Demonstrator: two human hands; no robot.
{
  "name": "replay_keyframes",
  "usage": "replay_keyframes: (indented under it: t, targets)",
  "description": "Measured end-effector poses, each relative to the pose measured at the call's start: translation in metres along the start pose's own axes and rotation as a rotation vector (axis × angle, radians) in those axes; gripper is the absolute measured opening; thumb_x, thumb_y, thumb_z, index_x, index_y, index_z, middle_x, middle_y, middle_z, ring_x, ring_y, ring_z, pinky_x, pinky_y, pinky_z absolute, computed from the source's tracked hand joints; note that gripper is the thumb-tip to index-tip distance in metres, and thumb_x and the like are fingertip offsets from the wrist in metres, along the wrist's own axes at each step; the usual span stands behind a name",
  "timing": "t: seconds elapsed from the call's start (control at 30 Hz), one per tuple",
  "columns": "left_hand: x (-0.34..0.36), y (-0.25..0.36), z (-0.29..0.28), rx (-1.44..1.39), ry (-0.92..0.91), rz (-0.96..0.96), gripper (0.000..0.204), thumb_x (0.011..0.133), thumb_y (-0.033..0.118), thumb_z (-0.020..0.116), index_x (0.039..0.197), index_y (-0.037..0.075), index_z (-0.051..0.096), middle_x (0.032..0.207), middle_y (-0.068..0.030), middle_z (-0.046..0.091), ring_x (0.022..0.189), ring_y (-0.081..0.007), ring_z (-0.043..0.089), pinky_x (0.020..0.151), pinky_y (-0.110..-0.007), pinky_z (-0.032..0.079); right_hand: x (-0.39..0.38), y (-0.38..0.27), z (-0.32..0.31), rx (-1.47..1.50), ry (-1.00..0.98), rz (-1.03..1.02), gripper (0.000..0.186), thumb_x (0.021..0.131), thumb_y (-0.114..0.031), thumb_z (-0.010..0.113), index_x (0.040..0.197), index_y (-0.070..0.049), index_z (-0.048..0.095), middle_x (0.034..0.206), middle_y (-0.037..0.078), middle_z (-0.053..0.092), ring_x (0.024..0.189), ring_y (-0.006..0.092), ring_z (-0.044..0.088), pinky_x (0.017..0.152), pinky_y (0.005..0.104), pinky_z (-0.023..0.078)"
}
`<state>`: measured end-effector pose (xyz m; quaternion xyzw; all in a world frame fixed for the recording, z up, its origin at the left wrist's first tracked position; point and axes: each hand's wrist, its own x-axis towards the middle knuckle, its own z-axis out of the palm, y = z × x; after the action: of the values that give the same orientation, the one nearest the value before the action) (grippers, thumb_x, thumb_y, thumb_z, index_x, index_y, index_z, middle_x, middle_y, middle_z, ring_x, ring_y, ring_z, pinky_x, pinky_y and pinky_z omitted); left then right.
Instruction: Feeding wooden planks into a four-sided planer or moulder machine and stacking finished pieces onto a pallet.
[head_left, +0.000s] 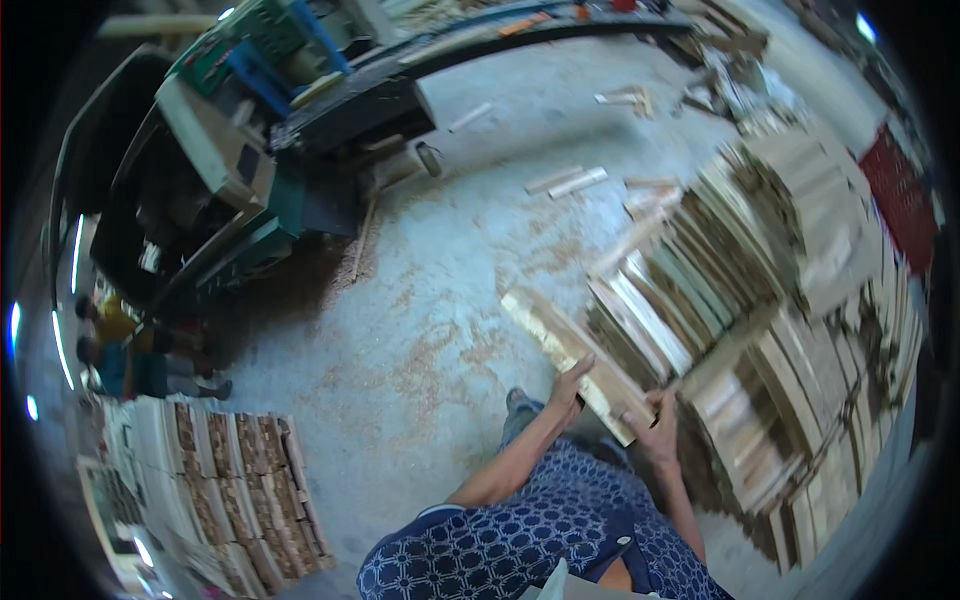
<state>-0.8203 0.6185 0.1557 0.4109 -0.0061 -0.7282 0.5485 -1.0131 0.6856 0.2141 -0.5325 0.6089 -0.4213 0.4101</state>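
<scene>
A pale wooden board [555,335] with a rough, lighter strip along one side is held slanting in front of me. My left hand [572,385] grips its left edge partway along, thumb on top. Around the near right end is closed my right hand [655,425], its fingers partly hidden by the wood. The board's far end points away to the left, over the floor. Just right of it lies a large stack of similar boards [690,290], set on edge in rows.
Another board stack [240,490] stands at lower left. A green and grey machine [225,170] with a long dark bed is at the far left. Loose wood strips [578,183] and shavings lie on the blue-grey floor [450,250]. Two people [140,365] are at the left edge.
</scene>
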Motion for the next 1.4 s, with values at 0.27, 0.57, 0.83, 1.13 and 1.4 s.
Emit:
replay_keyframes:
  t: [0.27,0.57,0.83,1.13,1.4]
  targets:
    - [-0.003,0.236,-0.075,0.557,-0.083,0.447,0.100,0.073,0.021,0.090,0.151,-0.002,0.033,0.135,-0.0178,0.054,0.123,-0.0316,0.057,0.104,-0.043,0.050,0.163,-0.073,0.215,0.494,-0.830,0.145,0.122,0.069,-0.053,0.090,0.160,-0.007,0.023,0.152,0.016,0.045,0.147,0.0291,0.037,0.115,0.0422,0.036]
    - [0.017,0.455,-0.084,1.821,0.262,0.732,0.118,0.066,0.017,0.085,0.162,0.008,0.017,0.141,-0.0196,0.047,0.129,-0.0387,0.048,0.109,-0.052,0.035,0.264,-0.161,0.463,1.463,-0.965,0.404,0.090,0.068,0.004,0.075,0.150,0.003,0.039,0.147,0.019,0.052,0.137,0.0372,0.051,0.120,0.0516,0.038]
    - [0.071,0.629,-0.159,1.265,0.868,1.064,0.101,0.069,0.020,0.092,0.152,0.001,0.037,0.142,-0.0182,0.052,0.136,-0.0335,0.047,0.113,-0.049,0.038,0.410,-0.220,0.637,1.580,-0.963,0.341,0.080,0.071,0.002,0.075,0.146,0.003,0.046,0.140,0.019,0.059,0.129,0.0350,0.057,0.116,0.0494,0.043]
    - [0.262,0.783,-0.182,-0.007,-0.106,0.956,0.096,0.075,0.031,0.087,0.154,0.009,0.036,0.151,-0.0087,0.047,0.146,-0.0291,0.039,0.122,-0.050,0.030,0.538,-0.371,0.789,1.721,-0.784,0.421,0.084,0.072,-0.007,0.083,0.147,-0.006,0.045,0.142,0.010,0.056,0.139,0.0300,0.045,0.124,0.0480,0.028]
    - [0.348,1.077,-0.075,-0.245,-0.096,0.887,0.053,0.092,0.025,0.071,0.136,0.001,0.051,0.129,-0.0100,0.058,0.125,-0.0234,0.055,0.115,-0.043,0.041,0.683,-0.502,0.906,1.464,-0.874,-0.017,0.071,0.086,-0.014,0.072,0.150,-0.008,0.043,0.148,0.011,0.052,0.141,0.0303,0.045,0.123,0.0538,0.028]
